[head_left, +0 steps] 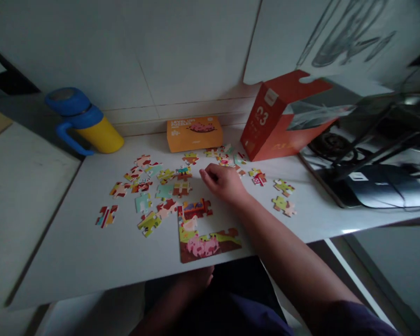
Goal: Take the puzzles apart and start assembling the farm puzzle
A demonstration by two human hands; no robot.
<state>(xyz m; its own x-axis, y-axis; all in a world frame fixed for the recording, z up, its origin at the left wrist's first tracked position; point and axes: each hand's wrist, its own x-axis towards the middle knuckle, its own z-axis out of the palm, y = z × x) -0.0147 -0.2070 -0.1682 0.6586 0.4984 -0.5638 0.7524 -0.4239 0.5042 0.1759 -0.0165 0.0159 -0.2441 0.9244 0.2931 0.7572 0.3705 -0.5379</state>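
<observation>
My right hand (pixel 224 181) is over the middle of the white table, with its fingers curled in. Its underside is hidden, so I cannot make out anything in it. Loose jigsaw pieces lie close by, among them a brown and green piece (pixel 182 188) to its left and a red barn piece (pixel 258 177) to its right. Nearer the front edge is a partly joined jigsaw puzzle (pixel 203 246) with pink pigs along its bottom. My left hand (pixel 206 276) is low in front of the table edge; its fingers are mostly hidden.
An orange puzzle box (pixel 195 135) stands against the wall. Beside it is a taller red box (pixel 271 121) with clear plastic at its opening. On the left stands a blue and yellow flask (pixel 101 133). A gas stove (pixel 336 149) takes up the right side.
</observation>
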